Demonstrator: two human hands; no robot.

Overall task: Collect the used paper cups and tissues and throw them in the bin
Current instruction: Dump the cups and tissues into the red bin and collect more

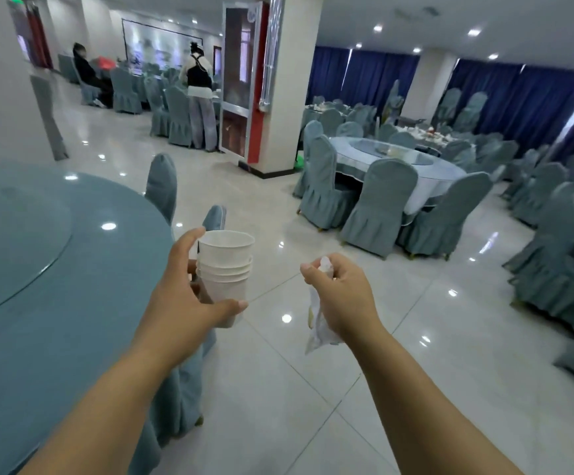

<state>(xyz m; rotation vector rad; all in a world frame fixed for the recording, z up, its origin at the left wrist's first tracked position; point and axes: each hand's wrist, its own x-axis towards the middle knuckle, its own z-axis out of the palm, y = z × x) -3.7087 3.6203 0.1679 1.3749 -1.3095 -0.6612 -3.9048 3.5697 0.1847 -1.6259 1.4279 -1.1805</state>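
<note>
My left hand (182, 303) grips a stack of several white paper cups (225, 265), nested upright, thumb across the front near the bottom and fingers round the back. My right hand (342, 298) is closed round crumpled white tissues (318, 323); one end sticks out above the fist and the rest hangs below it. Both hands are held out in front of me above the tiled floor. No bin is in view.
A round table with a blue-grey cloth and glass turntable (38, 255) is at my left, with covered chairs (162, 186) at its edge. Glossy tiled floor (313, 389) lies ahead. A pillar (278, 97), another set table (395, 166) and rows of chairs stand further on. Two people (199, 97) are far left.
</note>
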